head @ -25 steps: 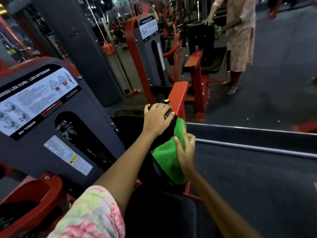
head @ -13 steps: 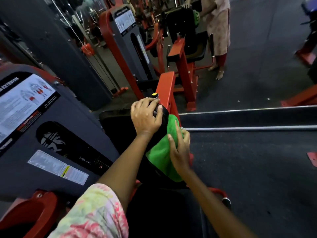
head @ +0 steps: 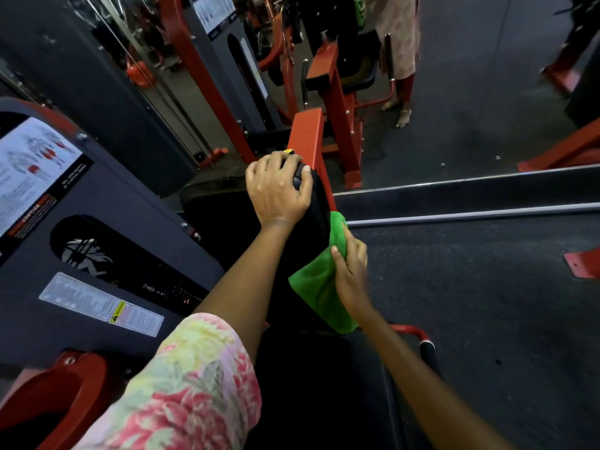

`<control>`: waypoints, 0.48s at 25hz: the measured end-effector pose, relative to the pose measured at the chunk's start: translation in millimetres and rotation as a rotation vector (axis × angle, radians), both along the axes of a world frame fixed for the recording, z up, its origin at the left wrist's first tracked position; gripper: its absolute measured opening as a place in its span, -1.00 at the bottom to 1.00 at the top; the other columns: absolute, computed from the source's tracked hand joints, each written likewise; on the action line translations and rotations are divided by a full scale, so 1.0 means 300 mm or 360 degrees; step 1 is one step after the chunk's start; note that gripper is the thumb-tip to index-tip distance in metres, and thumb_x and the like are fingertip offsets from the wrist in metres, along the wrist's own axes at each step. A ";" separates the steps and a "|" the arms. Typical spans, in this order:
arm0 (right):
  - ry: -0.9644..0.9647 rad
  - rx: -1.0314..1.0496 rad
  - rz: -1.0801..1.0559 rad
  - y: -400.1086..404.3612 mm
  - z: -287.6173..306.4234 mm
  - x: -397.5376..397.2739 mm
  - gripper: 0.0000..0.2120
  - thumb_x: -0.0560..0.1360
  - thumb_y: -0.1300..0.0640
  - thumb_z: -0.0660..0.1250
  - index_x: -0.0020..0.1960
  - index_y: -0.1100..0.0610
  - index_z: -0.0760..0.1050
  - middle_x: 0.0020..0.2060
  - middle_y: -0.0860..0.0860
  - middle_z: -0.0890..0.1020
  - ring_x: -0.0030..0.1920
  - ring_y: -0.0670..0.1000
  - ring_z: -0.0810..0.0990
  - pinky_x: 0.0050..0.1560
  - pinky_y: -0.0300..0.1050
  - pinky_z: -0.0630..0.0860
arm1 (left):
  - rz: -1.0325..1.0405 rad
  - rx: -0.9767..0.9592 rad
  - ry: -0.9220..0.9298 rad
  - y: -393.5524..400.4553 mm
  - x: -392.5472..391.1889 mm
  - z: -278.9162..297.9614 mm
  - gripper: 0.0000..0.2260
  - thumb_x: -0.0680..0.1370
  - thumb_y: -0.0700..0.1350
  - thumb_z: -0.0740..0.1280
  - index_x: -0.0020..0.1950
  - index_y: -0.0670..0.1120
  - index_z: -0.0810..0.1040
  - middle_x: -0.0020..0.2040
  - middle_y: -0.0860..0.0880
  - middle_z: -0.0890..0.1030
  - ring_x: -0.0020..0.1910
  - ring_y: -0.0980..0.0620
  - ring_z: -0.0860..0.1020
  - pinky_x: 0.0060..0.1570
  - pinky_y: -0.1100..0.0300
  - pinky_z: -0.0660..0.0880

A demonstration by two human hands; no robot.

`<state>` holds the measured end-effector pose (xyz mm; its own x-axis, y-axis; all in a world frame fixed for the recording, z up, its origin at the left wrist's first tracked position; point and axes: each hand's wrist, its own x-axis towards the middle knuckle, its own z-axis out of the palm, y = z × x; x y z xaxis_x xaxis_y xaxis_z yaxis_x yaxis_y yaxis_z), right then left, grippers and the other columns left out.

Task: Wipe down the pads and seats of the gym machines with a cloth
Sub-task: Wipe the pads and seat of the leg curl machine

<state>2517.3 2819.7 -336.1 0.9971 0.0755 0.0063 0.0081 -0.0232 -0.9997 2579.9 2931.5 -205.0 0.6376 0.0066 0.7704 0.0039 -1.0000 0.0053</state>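
On the black back pad (head: pixel 316 203), left hand (head: pixel 276 190) gripping its top, right hand (head: pixel 352 267) pressing green cloth (head: pixel 316 284)

Left arm reaches forward, nearly straight, flowered sleeve (head: pixel 194 378) to the elbow. Left hand (head: pixel 276 186) palm down, fingers curled over the top edge of the pad (head: pixel 316 203). Right arm extended from lower right, bare. Right hand (head: pixel 350 271) lower, fingers fairly straight, pressing the cloth (head: pixel 316 280) to the pad's side.
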 end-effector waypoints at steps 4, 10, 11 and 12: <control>0.0283 0.0039 0.0009 -0.033 -0.163 -0.051 -0.58 0.60 0.25 0.14 0.44 0.08 0.25 0.21 -0.02 0.32 0.31 0.03 0.32 0.26 -0.18 0.22 | -0.0009 0.0006 -0.0041 -0.001 0.001 0.002 -0.78 0.47 0.01 0.24 -0.14 -0.06 0.63 -0.14 -0.01 0.62 -0.14 -0.04 0.57 -0.02 0.07 0.36; 0.0390 0.0197 -0.0045 -0.025 -0.182 -0.055 -0.61 0.59 0.29 0.13 0.39 0.06 0.32 0.18 -0.05 0.36 0.21 -0.08 0.35 0.17 -0.24 0.30 | -0.0043 0.0015 -0.0103 0.004 0.004 -0.008 -0.80 0.46 0.00 0.26 -0.16 -0.06 0.62 -0.17 -0.01 0.61 -0.17 -0.04 0.56 -0.02 0.12 0.29; 0.0392 0.0221 -0.0058 -0.023 -0.203 -0.059 -0.61 0.59 0.28 0.13 0.40 0.05 0.31 0.20 -0.04 0.37 0.22 -0.08 0.35 0.20 -0.23 0.30 | -0.0049 0.0016 -0.0110 0.004 0.005 -0.008 -0.80 0.46 0.00 0.26 -0.17 -0.07 0.62 -0.17 -0.01 0.61 -0.17 -0.04 0.56 -0.02 0.13 0.28; 0.0423 0.0240 -0.0057 -0.025 -0.239 -0.066 -0.60 0.60 0.28 0.12 0.40 0.04 0.30 0.22 -0.03 0.37 0.24 -0.07 0.36 0.24 -0.17 0.31 | -0.0054 0.0012 -0.0111 0.003 0.005 -0.008 -0.79 0.46 0.01 0.25 -0.17 -0.07 0.62 -0.17 -0.01 0.61 -0.17 -0.04 0.56 -0.02 0.12 0.29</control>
